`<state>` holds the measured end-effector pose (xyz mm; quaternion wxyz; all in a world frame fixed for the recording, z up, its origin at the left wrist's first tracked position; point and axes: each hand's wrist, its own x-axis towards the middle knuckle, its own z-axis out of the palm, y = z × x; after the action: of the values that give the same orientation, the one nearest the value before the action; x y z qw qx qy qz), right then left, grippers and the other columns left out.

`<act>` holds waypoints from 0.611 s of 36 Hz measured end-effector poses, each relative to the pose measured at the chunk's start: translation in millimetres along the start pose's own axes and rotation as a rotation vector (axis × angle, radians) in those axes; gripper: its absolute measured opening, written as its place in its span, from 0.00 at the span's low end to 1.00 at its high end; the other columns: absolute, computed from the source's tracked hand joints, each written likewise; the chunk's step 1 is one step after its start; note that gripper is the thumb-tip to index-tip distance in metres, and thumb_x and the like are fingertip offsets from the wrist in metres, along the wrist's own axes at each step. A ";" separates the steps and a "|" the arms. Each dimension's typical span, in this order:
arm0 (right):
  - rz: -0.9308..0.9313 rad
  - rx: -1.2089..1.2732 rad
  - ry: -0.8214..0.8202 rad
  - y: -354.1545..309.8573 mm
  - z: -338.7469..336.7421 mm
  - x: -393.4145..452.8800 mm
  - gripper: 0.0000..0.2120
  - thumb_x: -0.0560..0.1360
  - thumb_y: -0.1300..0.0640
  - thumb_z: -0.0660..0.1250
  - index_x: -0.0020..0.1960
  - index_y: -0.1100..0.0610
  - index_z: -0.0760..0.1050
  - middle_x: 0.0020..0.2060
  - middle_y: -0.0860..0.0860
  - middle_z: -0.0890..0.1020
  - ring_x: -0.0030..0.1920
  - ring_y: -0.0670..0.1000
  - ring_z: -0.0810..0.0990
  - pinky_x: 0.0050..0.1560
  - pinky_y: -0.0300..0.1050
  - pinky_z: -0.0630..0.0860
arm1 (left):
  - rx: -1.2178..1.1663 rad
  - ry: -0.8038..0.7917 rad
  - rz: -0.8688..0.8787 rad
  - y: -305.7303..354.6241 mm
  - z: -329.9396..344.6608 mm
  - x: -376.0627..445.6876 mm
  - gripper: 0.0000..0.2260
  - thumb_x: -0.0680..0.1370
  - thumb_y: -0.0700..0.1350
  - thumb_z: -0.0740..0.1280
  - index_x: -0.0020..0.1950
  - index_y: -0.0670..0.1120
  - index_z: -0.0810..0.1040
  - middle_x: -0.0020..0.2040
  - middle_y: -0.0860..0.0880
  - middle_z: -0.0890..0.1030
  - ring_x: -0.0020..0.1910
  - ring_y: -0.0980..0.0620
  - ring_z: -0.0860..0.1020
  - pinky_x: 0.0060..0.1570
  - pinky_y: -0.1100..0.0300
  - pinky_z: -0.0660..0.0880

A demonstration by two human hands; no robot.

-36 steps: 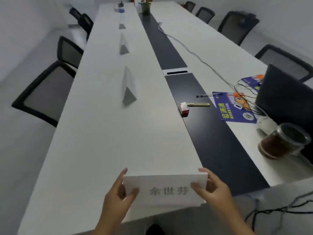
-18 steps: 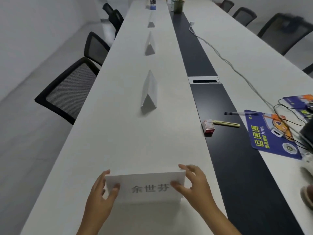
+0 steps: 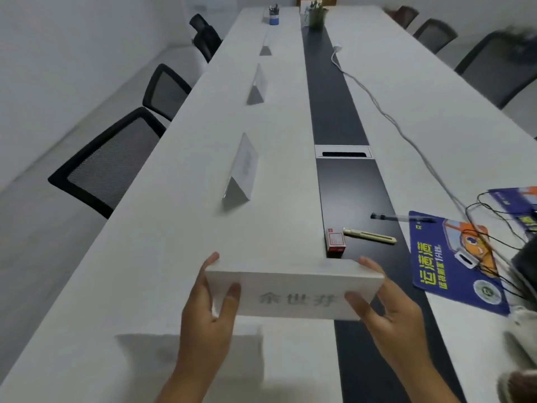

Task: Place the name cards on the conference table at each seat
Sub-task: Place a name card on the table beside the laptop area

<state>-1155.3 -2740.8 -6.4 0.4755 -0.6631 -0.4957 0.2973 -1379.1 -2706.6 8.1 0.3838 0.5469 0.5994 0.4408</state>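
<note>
The long white tabletop (image 3: 174, 228) runs away from the grip toward the far wall, split lengthwise by a dark centre strip (image 3: 348, 193) that passes just right of the hands. Black mesh-backed office chairs (image 3: 113, 164) line the tabletop's left edge, ahead and to the left of the grip, and more chairs, blurred, stand along the far right side. To the right of the grip lies a blue printed mat with an orange cartoon figure (image 3: 453, 257), thin black cables looping over it, and a grey cable (image 3: 386, 114) trails from there up the right half of the tabletop. Straight ahead of the grip stands a white folded tent-shaped name card (image 3: 242, 173), with a second one (image 3: 257, 88) and a third (image 3: 265, 49) farther along the same line. The white folded name card with grey printed characters (image 3: 293, 292) is lifted off the tabletop between both hands, its shadow below it: the left hand (image 3: 209, 315) pinches its left end, thumb on the printed face and fingers behind, and the right hand (image 3: 386, 309) pinches the right end likewise. Just beyond the grip on the dark strip lie a small red and white box (image 3: 335, 239), a pale yellow utility knife (image 3: 369, 235) beside it, and a black-capped pen (image 3: 401, 218).
</note>
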 end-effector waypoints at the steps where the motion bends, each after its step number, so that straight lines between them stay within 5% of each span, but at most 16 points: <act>1: 0.014 -0.010 0.011 6.2 -10.9 5.4 0.25 0.61 0.31 0.64 0.57 0.30 0.66 0.44 0.30 0.80 0.51 0.42 0.79 0.41 0.27 0.77 | 0.003 -0.028 0.006 0.5 17.0 2.1 0.19 0.70 0.49 0.63 0.59 0.63 0.66 0.56 0.61 0.77 0.54 0.64 0.75 0.49 0.80 0.68; 5: 0.126 -0.012 0.025 46.8 -49.2 22.4 0.24 0.67 0.52 0.65 0.63 0.51 0.68 0.48 0.37 0.73 0.53 0.52 0.75 0.44 0.37 0.78 | 0.018 -0.178 -0.096 2.3 87.4 5.1 0.22 0.77 0.42 0.60 0.69 0.50 0.60 0.64 0.47 0.72 0.59 0.53 0.71 0.57 0.64 0.71; 9: 0.260 -0.025 0.004 86.1 -69.7 31.4 0.23 0.71 0.61 0.65 0.66 0.57 0.66 0.56 0.46 0.71 0.56 0.52 0.73 0.52 0.57 0.79 | 0.053 -0.263 -0.167 -13.3 135.9 5.5 0.24 0.77 0.43 0.60 0.71 0.48 0.56 0.70 0.48 0.66 0.62 0.56 0.66 0.60 0.64 0.66; 14: 0.320 -0.014 0.026 115.6 -75.0 41.1 0.23 0.72 0.60 0.66 0.66 0.56 0.66 0.55 0.50 0.72 0.54 0.51 0.73 0.50 0.48 0.77 | 0.091 -0.289 -0.238 -33.5 166.1 10.6 0.24 0.77 0.43 0.61 0.71 0.48 0.57 0.70 0.46 0.66 0.66 0.50 0.67 0.66 0.52 0.68; 22: 0.386 0.040 0.043 142.8 -65.5 57.5 0.24 0.72 0.58 0.66 0.67 0.55 0.65 0.55 0.54 0.74 0.54 0.52 0.73 0.50 0.44 0.75 | 0.172 -0.252 -0.304 -42.9 186.9 13.7 0.24 0.77 0.45 0.61 0.71 0.50 0.56 0.71 0.46 0.66 0.67 0.45 0.68 0.62 0.49 0.70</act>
<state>-1026.0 -2716.8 -109.9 0.4334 -0.7425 -0.3430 0.3784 -1218.1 -2673.2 -91.5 0.4696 0.5318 0.6576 0.2533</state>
